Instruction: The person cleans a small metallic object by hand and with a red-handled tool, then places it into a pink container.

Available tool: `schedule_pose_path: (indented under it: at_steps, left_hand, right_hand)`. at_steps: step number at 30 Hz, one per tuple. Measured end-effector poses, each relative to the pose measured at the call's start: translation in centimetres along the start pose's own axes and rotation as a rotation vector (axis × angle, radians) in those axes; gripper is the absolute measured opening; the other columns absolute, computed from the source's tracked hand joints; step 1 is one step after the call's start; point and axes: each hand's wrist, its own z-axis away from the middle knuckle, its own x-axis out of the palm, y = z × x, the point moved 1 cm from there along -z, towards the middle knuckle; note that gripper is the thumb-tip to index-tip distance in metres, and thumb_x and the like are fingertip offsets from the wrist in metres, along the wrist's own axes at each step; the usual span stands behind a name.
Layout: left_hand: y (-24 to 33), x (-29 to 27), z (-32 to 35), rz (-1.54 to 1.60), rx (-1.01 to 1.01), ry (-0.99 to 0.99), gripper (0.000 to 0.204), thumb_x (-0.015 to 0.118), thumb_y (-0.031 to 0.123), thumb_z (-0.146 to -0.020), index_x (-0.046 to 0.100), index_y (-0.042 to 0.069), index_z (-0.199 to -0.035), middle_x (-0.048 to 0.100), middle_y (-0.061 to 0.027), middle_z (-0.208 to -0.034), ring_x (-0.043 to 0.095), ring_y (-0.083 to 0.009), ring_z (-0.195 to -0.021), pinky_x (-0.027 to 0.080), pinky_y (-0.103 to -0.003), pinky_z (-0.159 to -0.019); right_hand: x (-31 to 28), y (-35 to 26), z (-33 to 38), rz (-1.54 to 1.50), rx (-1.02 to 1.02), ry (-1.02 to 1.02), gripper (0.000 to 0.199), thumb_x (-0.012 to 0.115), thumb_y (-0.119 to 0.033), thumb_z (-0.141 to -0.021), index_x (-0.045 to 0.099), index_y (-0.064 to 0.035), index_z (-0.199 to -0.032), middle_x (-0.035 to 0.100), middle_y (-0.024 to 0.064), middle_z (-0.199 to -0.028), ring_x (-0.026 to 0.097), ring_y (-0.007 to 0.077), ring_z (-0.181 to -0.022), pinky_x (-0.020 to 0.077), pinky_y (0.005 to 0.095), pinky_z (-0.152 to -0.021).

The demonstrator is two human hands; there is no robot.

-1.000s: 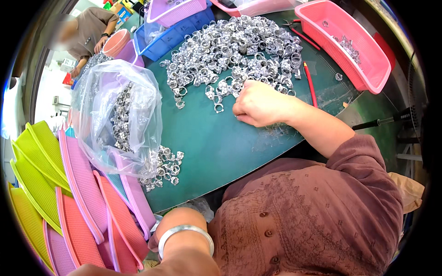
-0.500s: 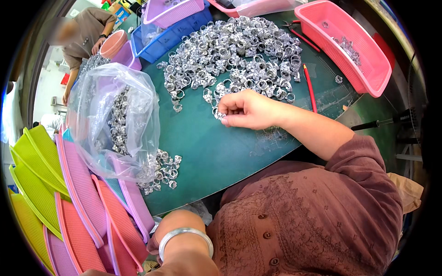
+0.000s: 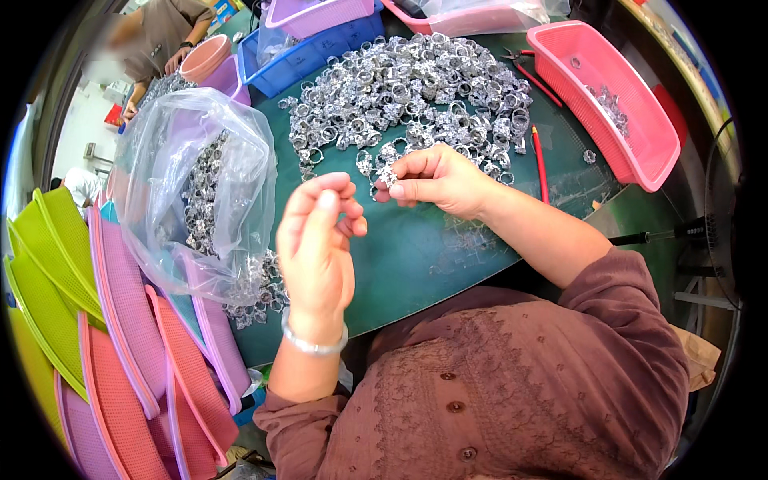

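Note:
My right hand [image 3: 436,186] pinches a silvery ring [image 3: 386,175] between thumb and fingers, at the near edge of a large heap of similar rings [image 3: 408,88] on the green table. My left hand [image 3: 318,248], with a pale bangle at the wrist, is raised over the table to the left of it. Its fingers are loosely curled and apart, and I see nothing in them. Beyond my left hand stands a clear plastic bag [image 3: 248,168] with more rings inside, and several rings [image 3: 254,308] lie at its foot.
Red-handled pliers [image 3: 538,84] and a red pen-like tool [image 3: 539,164] lie right of the heap, near a pink basket [image 3: 552,48] holding some rings. Stacked coloured baskets [image 3: 120,312] fill the left side. A blue basket [image 3: 276,76] stands at the back. Another person [image 3: 164,36] sits far left.
My left hand has come up from the lower edge to over the table, near my right hand. My right hand has lifted the ring slightly. The view has shifted a little.

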Motion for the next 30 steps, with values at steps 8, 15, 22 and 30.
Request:
schedule_pose_path:
  at_steps: [8, 15, 22, 30]
  left_hand:
    - [-4.2, -2.9, -2.4, -0.325, -0.054, -0.066, 0.009, 0.057, 0.009, -0.084, 0.058, 0.003, -0.09, 0.062, -0.0026, -0.08, 0.054, -0.0057, -0.069, 0.04, -0.018, -0.059]
    - [-5.0, -3.0, -2.1, -0.225, -0.003, -0.076, 0.01, 0.06, 0.001, -0.08, 0.057, 0.002, -0.09, 0.06, -0.0025, -0.082, 0.054, -0.0065, -0.071, 0.042, -0.018, -0.062]
    - [-6.1, -3.0, -1.9, -0.23, 0.103, -0.115, 0.013, 0.06, -0.004, -0.078, 0.056, 0.001, -0.089, 0.057, -0.0007, -0.083, 0.052, -0.0051, -0.073, 0.043, -0.017, -0.066]
    - [-6.5, -3.6, -2.0, -0.243, 0.076, -0.099, 0.011, 0.06, -0.002, -0.079, 0.056, 0.001, -0.089, 0.057, -0.0001, -0.081, 0.051, -0.005, -0.07, 0.043, -0.017, -0.064]
  right_hand:
    - [0.2, 0.6, -0.4, 0.069, 0.002, 0.015, 0.016, 0.056, -0.009, -0.085, 0.062, -0.0014, -0.098, 0.065, 0.0053, -0.087, 0.056, 0.0071, -0.071, 0.0455, 0.0214, -0.064]
    - [0.5, 0.6, -0.3, 0.165, 0.013, 0.111, 0.015, 0.06, -0.004, -0.082, 0.063, 0.0004, -0.096, 0.064, 0.0044, -0.085, 0.058, 0.0088, -0.074, 0.0474, 0.0222, -0.068]
    - [0.3, 1.3, -0.6, 0.221, -0.077, 0.101, 0.014, 0.061, -0.001, -0.079, 0.064, 0.0012, -0.093, 0.064, 0.0046, -0.087, 0.058, 0.0093, -0.08, 0.0469, 0.0232, -0.074]
    - [0.5, 1.3, -0.6, 0.273, -0.017, 0.123, 0.014, 0.062, -0.002, -0.078, 0.063, 0.0014, -0.091, 0.063, 0.003, -0.082, 0.056, 0.0069, -0.075, 0.0459, 0.0221, -0.07]
